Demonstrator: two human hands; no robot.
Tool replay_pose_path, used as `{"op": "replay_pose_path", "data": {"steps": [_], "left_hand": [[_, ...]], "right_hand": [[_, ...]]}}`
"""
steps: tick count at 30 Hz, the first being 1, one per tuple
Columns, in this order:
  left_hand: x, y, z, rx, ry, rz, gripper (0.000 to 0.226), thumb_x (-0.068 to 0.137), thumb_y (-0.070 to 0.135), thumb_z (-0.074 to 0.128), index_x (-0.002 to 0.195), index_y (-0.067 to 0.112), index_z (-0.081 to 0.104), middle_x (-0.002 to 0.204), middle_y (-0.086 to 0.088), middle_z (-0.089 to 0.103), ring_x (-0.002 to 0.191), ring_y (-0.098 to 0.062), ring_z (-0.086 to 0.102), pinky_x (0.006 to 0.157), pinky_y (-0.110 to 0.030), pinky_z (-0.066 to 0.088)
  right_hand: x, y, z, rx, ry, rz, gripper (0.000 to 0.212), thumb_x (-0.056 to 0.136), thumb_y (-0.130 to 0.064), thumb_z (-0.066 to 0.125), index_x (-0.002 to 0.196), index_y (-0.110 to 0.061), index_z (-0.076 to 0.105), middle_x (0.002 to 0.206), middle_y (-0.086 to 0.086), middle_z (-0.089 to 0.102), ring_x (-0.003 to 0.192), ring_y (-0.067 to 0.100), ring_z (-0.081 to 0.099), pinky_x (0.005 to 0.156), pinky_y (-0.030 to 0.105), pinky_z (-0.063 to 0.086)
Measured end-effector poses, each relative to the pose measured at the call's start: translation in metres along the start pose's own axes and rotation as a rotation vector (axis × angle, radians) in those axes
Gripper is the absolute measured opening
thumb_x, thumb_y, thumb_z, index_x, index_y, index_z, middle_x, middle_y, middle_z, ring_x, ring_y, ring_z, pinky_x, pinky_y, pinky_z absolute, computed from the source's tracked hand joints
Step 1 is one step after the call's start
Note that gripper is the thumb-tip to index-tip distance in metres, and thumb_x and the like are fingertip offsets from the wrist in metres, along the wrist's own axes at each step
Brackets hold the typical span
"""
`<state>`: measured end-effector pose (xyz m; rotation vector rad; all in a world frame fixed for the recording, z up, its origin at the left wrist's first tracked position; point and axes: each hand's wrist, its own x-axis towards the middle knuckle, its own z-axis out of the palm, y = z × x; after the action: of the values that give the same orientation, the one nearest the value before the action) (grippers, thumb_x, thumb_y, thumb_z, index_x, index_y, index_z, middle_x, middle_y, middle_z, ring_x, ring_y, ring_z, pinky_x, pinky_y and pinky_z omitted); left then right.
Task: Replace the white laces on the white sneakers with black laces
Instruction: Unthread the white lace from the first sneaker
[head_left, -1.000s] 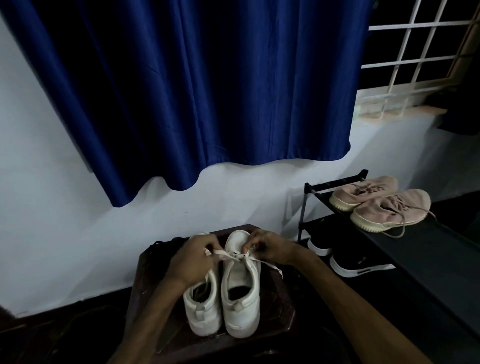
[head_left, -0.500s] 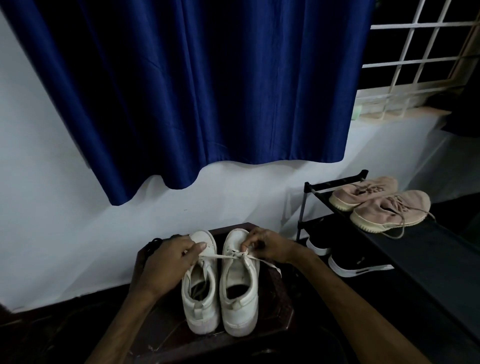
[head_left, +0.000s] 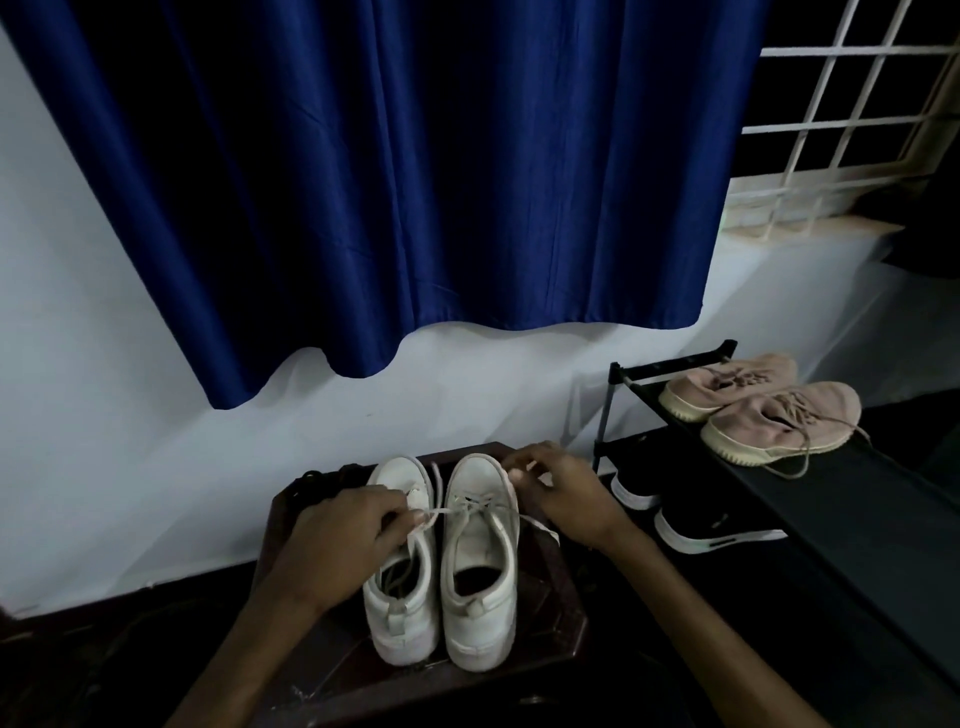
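Observation:
Two white sneakers stand side by side on a dark stool (head_left: 550, 618), toes toward the wall. The right sneaker (head_left: 480, 561) has a white lace (head_left: 470, 506) threaded across its eyelets. My left hand (head_left: 345, 535) pinches one end of that lace, pulled out over the left sneaker (head_left: 400, 597). At the right sneaker's far right side, my right hand (head_left: 561, 491) pinches the lace near the toe. A loose lace end trails right under my right wrist. A dark tangle (head_left: 311, 480) lies at the stool's back left; I cannot tell what it is.
A black shoe rack (head_left: 857, 499) stands to the right, with two pink sneakers (head_left: 769, 410) on top and black shoes (head_left: 696, 525) on a lower shelf. A blue curtain (head_left: 415, 182) hangs over the white wall behind the stool. A barred window is at the upper right.
My left hand has drawn the lace end further left and nearer to me. My right hand has shifted toward the toe of the right sneaker. The knot has loosened.

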<state>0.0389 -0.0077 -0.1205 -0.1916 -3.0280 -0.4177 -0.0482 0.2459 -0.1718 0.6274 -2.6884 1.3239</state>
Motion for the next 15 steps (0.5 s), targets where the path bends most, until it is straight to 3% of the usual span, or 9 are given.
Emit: {"op": "replay_pose_path", "data": {"steps": [3, 5, 8, 10, 15], "left_hand": [[0.002, 0.011, 0.003, 0.153, 0.081, -0.041, 0.026, 0.094, 0.057, 0.043, 0.102, 0.033, 0.052, 0.101, 0.014, 0.060, 0.093, -0.005, 0.059, 0.072, -0.027, 0.045], [0.004, 0.020, 0.011, 0.137, 0.141, -0.077, 0.034, 0.094, 0.057, 0.042, 0.113, 0.030, 0.049, 0.113, 0.011, 0.055, 0.104, -0.012, 0.056, 0.076, -0.030, 0.047], [0.005, 0.041, 0.029, -0.048, 0.031, -0.115, 0.041, 0.087, 0.068, 0.045, 0.107, 0.034, 0.053, 0.110, 0.013, 0.052, 0.107, -0.012, 0.053, 0.079, -0.032, 0.045], [0.005, 0.046, 0.041, 0.008, 0.041, -0.121, 0.042, 0.086, 0.069, 0.043, 0.105, 0.034, 0.054, 0.111, 0.012, 0.051, 0.110, -0.012, 0.051, 0.081, -0.032, 0.043], [0.000, 0.039, 0.052, 0.010, 0.180, -0.116, 0.043, 0.075, 0.058, 0.043, 0.104, 0.029, 0.055, 0.102, 0.010, 0.053, 0.103, -0.015, 0.054, 0.072, -0.030, 0.046]], "right_hand": [[-0.012, -0.020, 0.008, 0.070, -0.069, 0.013, 0.023, 0.088, -0.037, 0.066, 0.105, -0.022, 0.066, 0.101, -0.008, 0.062, 0.083, 0.004, 0.061, 0.075, 0.017, 0.049], [-0.012, -0.027, 0.015, 0.034, -0.173, 0.008, 0.031, 0.082, -0.044, 0.068, 0.105, -0.024, 0.063, 0.107, -0.008, 0.059, 0.081, 0.005, 0.061, 0.073, 0.018, 0.050], [-0.006, -0.027, 0.023, -0.122, -0.194, -0.032, 0.027, 0.073, -0.037, 0.061, 0.096, -0.023, 0.062, 0.103, -0.004, 0.059, 0.079, 0.007, 0.058, 0.075, 0.029, 0.052], [-0.006, -0.026, 0.024, -0.139, -0.169, 0.000, 0.020, 0.072, -0.030, 0.059, 0.090, -0.022, 0.062, 0.093, -0.007, 0.063, 0.074, 0.004, 0.059, 0.072, 0.033, 0.052], [-0.009, -0.025, 0.020, -0.015, -0.141, 0.137, 0.021, 0.076, -0.019, 0.068, 0.094, -0.020, 0.058, 0.087, -0.008, 0.065, 0.065, 0.003, 0.057, 0.062, 0.021, 0.045]]}}
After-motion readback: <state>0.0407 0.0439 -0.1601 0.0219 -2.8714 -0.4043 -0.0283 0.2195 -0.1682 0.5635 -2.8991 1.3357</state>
